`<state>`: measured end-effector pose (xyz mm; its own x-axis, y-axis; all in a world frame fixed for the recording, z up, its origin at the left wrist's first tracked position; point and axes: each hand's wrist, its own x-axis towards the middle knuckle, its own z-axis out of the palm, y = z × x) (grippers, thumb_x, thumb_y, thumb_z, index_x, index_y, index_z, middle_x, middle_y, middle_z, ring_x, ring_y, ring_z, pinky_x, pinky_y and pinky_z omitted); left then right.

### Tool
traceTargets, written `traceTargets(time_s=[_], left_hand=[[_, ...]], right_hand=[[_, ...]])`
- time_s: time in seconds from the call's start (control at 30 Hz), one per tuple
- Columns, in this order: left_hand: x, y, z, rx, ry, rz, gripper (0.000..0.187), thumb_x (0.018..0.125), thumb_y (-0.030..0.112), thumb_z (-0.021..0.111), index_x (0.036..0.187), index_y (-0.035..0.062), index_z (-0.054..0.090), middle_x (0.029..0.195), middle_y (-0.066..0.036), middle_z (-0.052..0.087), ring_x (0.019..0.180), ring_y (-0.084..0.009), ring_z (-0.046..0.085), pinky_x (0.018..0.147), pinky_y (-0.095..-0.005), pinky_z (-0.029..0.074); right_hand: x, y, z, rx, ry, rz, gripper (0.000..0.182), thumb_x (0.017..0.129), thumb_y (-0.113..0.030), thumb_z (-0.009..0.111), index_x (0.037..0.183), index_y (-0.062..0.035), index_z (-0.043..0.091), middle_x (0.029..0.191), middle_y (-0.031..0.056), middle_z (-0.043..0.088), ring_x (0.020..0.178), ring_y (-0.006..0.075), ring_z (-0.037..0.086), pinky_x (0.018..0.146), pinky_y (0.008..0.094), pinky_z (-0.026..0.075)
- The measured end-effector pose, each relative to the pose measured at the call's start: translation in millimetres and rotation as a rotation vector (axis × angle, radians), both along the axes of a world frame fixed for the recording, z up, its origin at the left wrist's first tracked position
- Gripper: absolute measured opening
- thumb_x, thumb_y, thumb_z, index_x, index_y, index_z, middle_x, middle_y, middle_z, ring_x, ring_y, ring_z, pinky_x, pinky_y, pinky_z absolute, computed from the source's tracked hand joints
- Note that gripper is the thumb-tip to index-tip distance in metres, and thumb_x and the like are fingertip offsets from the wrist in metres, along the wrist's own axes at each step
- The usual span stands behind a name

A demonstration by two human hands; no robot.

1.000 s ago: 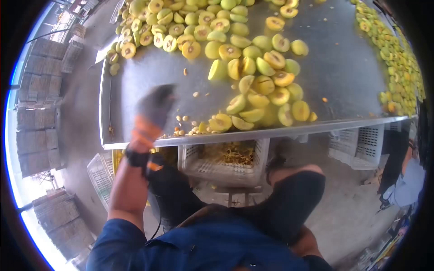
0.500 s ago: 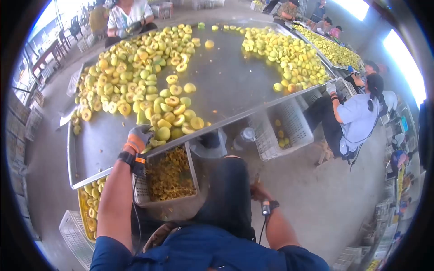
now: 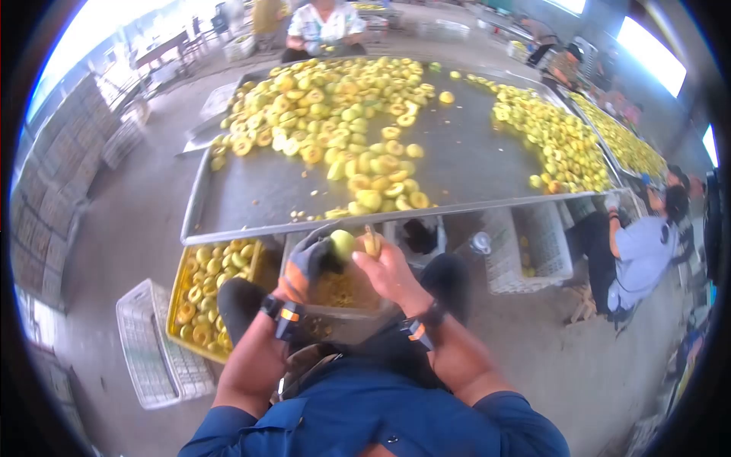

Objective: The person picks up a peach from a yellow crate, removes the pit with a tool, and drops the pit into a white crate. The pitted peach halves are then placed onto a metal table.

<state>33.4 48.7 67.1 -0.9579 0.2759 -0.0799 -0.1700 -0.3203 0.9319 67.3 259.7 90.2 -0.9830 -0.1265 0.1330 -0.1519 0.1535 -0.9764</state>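
My left hand (image 3: 307, 263), in a grey and orange glove, is closed round a green-yellow fruit (image 3: 343, 244) just in front of the metal table's edge. Close to the fruit's right side is my bare right hand (image 3: 388, 266), its fingers wrapped round a small tool with a brownish handle (image 3: 371, 242). Beyond my hands, halved yellow fruits (image 3: 373, 183) lie heaped on the metal table (image 3: 274, 190). Below my hands, partly hidden by them, is a crate of brownish scraps (image 3: 335, 291).
A yellow crate of halved fruits (image 3: 177, 305) and a white crate (image 3: 148, 343) stand at the left. Another white crate (image 3: 502, 251) is under the table's right side. One person (image 3: 324, 27) sits across the table, another (image 3: 643, 255) at the right.
My left hand has come back from the fruit heap with a fruit in it. My right hand has risen from beside my leg to meet it. The view has shifted left.
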Motion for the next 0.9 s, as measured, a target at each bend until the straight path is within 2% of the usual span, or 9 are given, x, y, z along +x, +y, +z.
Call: traceTargets(time_s=[0.03, 0.1, 0.23, 0.27, 0.3, 0.37, 0.57, 0.67, 0.9], left_hand=[[5.3, -6.5, -13.8, 0.048, -0.037, 0.068, 0.039, 0.108, 0.012, 0.056, 0.144, -0.0009, 0.061, 0.119, -0.013, 0.074, 0.098, -0.0216, 0.073, 0.083, -0.0336, 0.060], [-1.9, -16.3, -59.5, -0.108, 0.198, 0.249, 0.041, 0.109, 0.017, 0.057, 0.147, 0.0014, 0.059, 0.131, -0.013, 0.070, 0.117, -0.0241, 0.070, 0.101, -0.0355, 0.056], [24.0, -41.9, -15.2, -0.956, 0.652, 0.375, 0.034, 0.096, 0.003, 0.064, 0.130, 0.0015, 0.065, 0.115, -0.017, 0.074, 0.103, -0.0304, 0.074, 0.089, -0.0387, 0.059], [23.2, -48.1, -18.7, -0.842, 0.748, 0.441, 0.037, 0.090, 0.011, 0.075, 0.126, 0.0040, 0.067, 0.111, -0.014, 0.073, 0.095, -0.0314, 0.074, 0.080, -0.0394, 0.060], [24.3, -51.0, -23.4, -0.719, 0.607, 0.418, 0.035, 0.091, 0.011, 0.074, 0.125, 0.0041, 0.067, 0.110, -0.016, 0.074, 0.095, -0.0327, 0.074, 0.079, -0.0405, 0.060], [27.4, -54.0, -19.2, -0.660, 0.527, 0.392, 0.029, 0.093, 0.008, 0.070, 0.122, 0.0039, 0.068, 0.108, -0.015, 0.075, 0.094, -0.0320, 0.075, 0.081, -0.0395, 0.060], [22.1, -44.4, -36.5, -0.345, 0.219, 0.377, 0.023, 0.104, 0.014, 0.057, 0.117, 0.0025, 0.071, 0.103, -0.014, 0.077, 0.093, -0.0280, 0.075, 0.082, -0.0366, 0.060], [23.1, -37.9, -25.5, -0.018, -0.112, 0.360, 0.028, 0.107, 0.016, 0.051, 0.119, 0.0009, 0.071, 0.101, -0.014, 0.078, 0.092, -0.0272, 0.075, 0.083, -0.0366, 0.059], [19.8, -35.2, -40.7, -0.663, 0.228, 0.387, 0.029, 0.110, 0.015, 0.049, 0.122, 0.0035, 0.073, 0.105, -0.014, 0.079, 0.095, -0.0295, 0.074, 0.085, -0.0357, 0.058]], right_hand=[[-4.7, -17.2, -19.8, 0.146, 0.194, -0.024, 0.023, 0.102, -0.018, 0.067, 0.117, -0.0015, 0.064, 0.092, 0.0059, 0.069, 0.074, 0.0127, 0.067, 0.069, 0.0323, 0.054], [-2.4, -51.8, -26.4, 0.096, 0.217, 0.091, 0.020, 0.101, -0.017, 0.067, 0.112, -0.0015, 0.063, 0.090, 0.0056, 0.067, 0.073, 0.0134, 0.067, 0.069, 0.0333, 0.055], [11.9, -79.4, 12.1, -0.109, -0.001, 0.234, 0.015, 0.101, -0.016, 0.065, 0.105, -0.0021, 0.060, 0.086, 0.0041, 0.065, 0.068, 0.0131, 0.065, 0.064, 0.0325, 0.054], [12.1, -75.0, 19.6, -0.155, -0.254, 0.230, 0.015, 0.102, -0.015, 0.065, 0.107, -0.0025, 0.060, 0.083, 0.0028, 0.064, 0.064, 0.0116, 0.065, 0.058, 0.0307, 0.052], [6.4, -69.3, 1.4, -0.175, -0.266, 0.235, 0.015, 0.103, -0.016, 0.064, 0.111, -0.0033, 0.061, 0.081, 0.0014, 0.062, 0.063, 0.0090, 0.064, 0.054, 0.0277, 0.051], [1.8, -49.8, 8.8, 0.017, -0.408, 0.349, 0.019, 0.100, -0.017, 0.066, 0.110, -0.0015, 0.061, 0.078, 0.0067, 0.064, 0.064, 0.0194, 0.066, 0.060, 0.0346, 0.054], [4.5, -57.7, -7.4, 0.335, -0.157, 0.349, 0.029, 0.094, -0.019, 0.070, 0.109, 0.0047, 0.061, 0.094, 0.0303, 0.070, 0.095, 0.0525, 0.067, 0.082, 0.0519, 0.053], [3.5, -58.7, -12.4, 0.418, -0.147, 0.323, 0.031, 0.096, -0.020, 0.069, 0.113, 0.0036, 0.061, 0.097, 0.0320, 0.070, 0.097, 0.0532, 0.067, 0.082, 0.0524, 0.053], [10.7, -62.4, -22.8, 0.544, -0.122, 0.342, 0.028, 0.096, -0.016, 0.065, 0.111, 0.0065, 0.056, 0.095, 0.0347, 0.068, 0.098, 0.0561, 0.065, 0.082, 0.0551, 0.052]])
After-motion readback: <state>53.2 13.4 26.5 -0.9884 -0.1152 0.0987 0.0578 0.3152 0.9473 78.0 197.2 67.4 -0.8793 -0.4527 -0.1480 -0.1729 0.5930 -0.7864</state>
